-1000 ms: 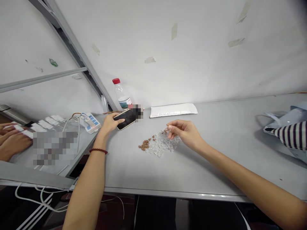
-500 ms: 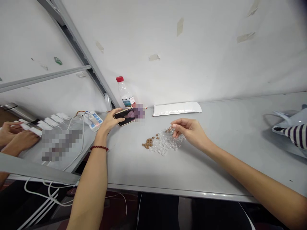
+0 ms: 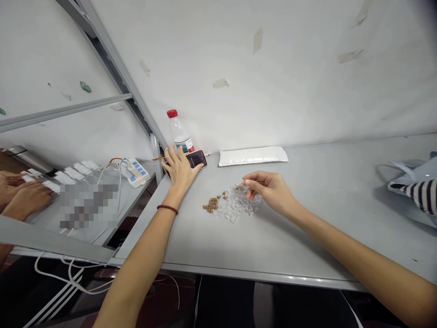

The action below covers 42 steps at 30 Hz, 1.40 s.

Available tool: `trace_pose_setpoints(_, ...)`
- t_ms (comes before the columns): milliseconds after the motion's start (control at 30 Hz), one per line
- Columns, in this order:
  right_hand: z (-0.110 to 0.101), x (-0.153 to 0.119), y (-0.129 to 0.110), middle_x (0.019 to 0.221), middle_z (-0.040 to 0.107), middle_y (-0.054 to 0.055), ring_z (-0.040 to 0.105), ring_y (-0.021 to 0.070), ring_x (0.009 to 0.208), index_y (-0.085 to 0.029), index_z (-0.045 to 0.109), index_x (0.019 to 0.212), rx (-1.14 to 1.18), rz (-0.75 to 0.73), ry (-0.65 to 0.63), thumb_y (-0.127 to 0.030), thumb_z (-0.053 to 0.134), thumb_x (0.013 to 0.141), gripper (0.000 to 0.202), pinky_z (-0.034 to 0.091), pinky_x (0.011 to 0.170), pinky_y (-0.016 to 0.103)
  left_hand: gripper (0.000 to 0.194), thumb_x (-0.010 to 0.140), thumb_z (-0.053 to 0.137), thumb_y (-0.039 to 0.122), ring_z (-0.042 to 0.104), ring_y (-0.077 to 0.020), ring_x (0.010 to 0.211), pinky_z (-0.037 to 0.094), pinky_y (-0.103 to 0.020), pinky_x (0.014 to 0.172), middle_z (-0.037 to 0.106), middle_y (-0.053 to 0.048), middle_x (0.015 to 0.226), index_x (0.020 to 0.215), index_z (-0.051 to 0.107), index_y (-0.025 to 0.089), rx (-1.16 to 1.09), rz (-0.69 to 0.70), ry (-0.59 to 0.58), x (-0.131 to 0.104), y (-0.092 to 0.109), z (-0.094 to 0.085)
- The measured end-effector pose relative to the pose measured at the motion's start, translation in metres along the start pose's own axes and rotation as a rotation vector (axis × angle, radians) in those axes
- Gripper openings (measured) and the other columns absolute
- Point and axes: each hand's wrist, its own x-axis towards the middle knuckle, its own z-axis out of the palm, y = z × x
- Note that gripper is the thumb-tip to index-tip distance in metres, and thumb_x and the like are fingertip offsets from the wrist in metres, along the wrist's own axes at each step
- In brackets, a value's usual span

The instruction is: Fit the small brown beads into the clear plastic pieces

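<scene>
My left hand [image 3: 179, 171] spreads over a smartphone [image 3: 197, 159] that leans near a clear bottle with a red cap [image 3: 180, 134]. Its fingers reach across the phone's top edge and the thumb lies at the lower right edge. The phone's screen is dark with faint text. My right hand [image 3: 264, 187] is closed in a pinch around a small brownish piece [image 3: 240, 186], partly hidden by the fingertips. Below it spreads a heap of small clear plastic pieces [image 3: 232, 207]. Several small brown pieces [image 3: 210, 206] lie in a cluster at the heap's left.
A flat white packet [image 3: 252, 156] lies against the wall. At left, beyond the metal frame, are a power strip [image 3: 136, 172], white cables and another person's hands [image 3: 29, 196] with white-topped items. A bag with striped cloth [image 3: 421, 193] stands at the right edge.
My left hand has swung right and over the phone, its fingers now spread across it. The lit picture on the screen has given way to a dark display. My right hand has barely moved.
</scene>
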Motion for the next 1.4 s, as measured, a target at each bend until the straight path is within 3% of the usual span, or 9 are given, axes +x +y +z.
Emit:
trace_pose_setpoints(67, 0.000, 0.000, -0.001, 0.055, 0.064, 0.002, 0.058, 0.0146, 0.053, -0.015, 0.066, 0.083, 0.000, -0.002, 0.004, -0.037, 0.065, 0.075, 0.023, 0.048, 0.059, 0.032, 0.077, 0.073, 0.069, 0.044, 0.022, -0.0433, 0.135, 0.020, -0.059, 0.105, 0.032, -0.027, 0.144, 0.134, 0.039, 0.008, -0.046, 0.088, 0.002, -0.003, 0.013, -0.004)
trace_pose_setpoints(133, 0.000, 0.000, -0.001, 0.055, 0.064, 0.002, 0.058, 0.0143, 0.053, -0.015, 0.066, 0.083, -0.004, -0.008, 0.006, -0.037, 0.065, 0.076, 0.023, 0.048, 0.059, 0.032, 0.056, 0.079, 0.063, 0.037, 0.034, -0.0375, 0.130, 0.027, -0.052, 0.104, 0.044, -0.023, 0.136, 0.126, 0.047, 0.010, -0.155, 0.192, -0.038, -0.006, 0.022, -0.011)
trace_pose_setpoints(267, 0.000, 0.000, -0.001, 0.055, 0.063, 0.001, 0.057, 0.0131, 0.054, -0.015, 0.066, 0.083, -0.027, -0.012, -0.002, -0.035, 0.063, 0.079, 0.021, 0.047, 0.059, 0.030, 0.021, 0.086, 0.050, 0.030, 0.058, -0.0232, 0.096, 0.043, -0.035, 0.087, 0.067, -0.010, 0.099, 0.096, 0.062, 0.015, -0.424, 0.374, -0.308, -0.009, 0.029, -0.028)
trace_pose_setpoints(400, 0.000, -0.001, 0.000, 0.055, 0.062, 0.000, 0.056, 0.0122, 0.053, -0.015, 0.065, 0.083, -0.057, 0.001, -0.011, -0.033, 0.062, 0.080, 0.019, 0.045, 0.057, 0.028, 0.019, 0.081, 0.050, 0.030, 0.059, -0.0189, 0.070, 0.043, -0.029, 0.065, 0.067, -0.004, 0.074, 0.075, 0.062, 0.016, -0.394, 0.287, -0.748, -0.010, 0.023, -0.033)
trace_pose_setpoints(467, 0.000, -0.001, 0.001, 0.056, 0.062, 0.000, 0.056, 0.0123, 0.054, -0.016, 0.066, 0.084, -0.069, 0.005, -0.016, -0.033, 0.061, 0.081, 0.018, 0.044, 0.056, 0.028, 0.019, 0.078, 0.050, 0.032, 0.056, -0.0176, 0.062, 0.039, -0.028, 0.058, 0.063, -0.003, 0.066, 0.069, 0.059, 0.017, -0.340, 0.256, -0.912, -0.011, 0.017, -0.030)
trace_pose_setpoints(667, 0.002, -0.001, 0.005, 0.056, 0.061, 0.000, 0.057, 0.0129, 0.054, -0.016, 0.066, 0.085, -0.096, 0.015, -0.038, -0.035, 0.061, 0.081, 0.020, 0.042, 0.054, 0.028, 0.021, 0.077, 0.049, 0.035, 0.053, -0.0165, 0.063, 0.037, -0.027, 0.057, 0.061, -0.002, 0.068, 0.071, 0.059, 0.016, -0.374, 0.235, -0.974, -0.010, 0.011, -0.029)
trace_pose_setpoints(867, 0.004, -0.001, 0.004, 0.056, 0.061, 0.000, 0.057, 0.0131, 0.055, -0.015, 0.067, 0.084, -0.113, 0.020, -0.032, -0.035, 0.062, 0.080, 0.021, 0.042, 0.053, 0.027, 0.032, 0.073, 0.060, 0.047, 0.056, -0.0154, 0.060, 0.040, -0.026, 0.056, 0.066, -0.003, 0.072, 0.082, 0.065, 0.016, -0.540, 0.181, -1.311, -0.006, 0.015, -0.049)
trace_pose_setpoints(1133, 0.002, 0.000, 0.006, 0.058, 0.062, 0.000, 0.057, 0.0138, 0.056, -0.016, 0.067, 0.086, -0.122, 0.020, -0.025, -0.037, 0.062, 0.079, 0.022, 0.044, 0.054, 0.029, 0.023, 0.074, 0.058, 0.036, 0.054, -0.0130, 0.053, 0.042, -0.025, 0.054, 0.066, -0.003, 0.068, 0.081, 0.063, 0.015, -0.547, 0.195, -1.331, -0.009, 0.022, -0.049)
trace_pose_setpoints(1400, 0.001, 0.006, 0.008, 0.078, 0.069, 0.005, 0.065, 0.0171, 0.069, -0.016, 0.063, 0.084, -0.073, 0.019, 0.004, -0.031, 0.065, 0.075, 0.018, 0.051, 0.071, 0.035, 0.022, 0.074, 0.058, 0.033, 0.060, -0.0162, 0.062, 0.043, -0.026, 0.059, 0.067, -0.005, 0.072, 0.086, 0.063, 0.014, -0.557, 0.197, -1.293, -0.010, 0.022, -0.049)
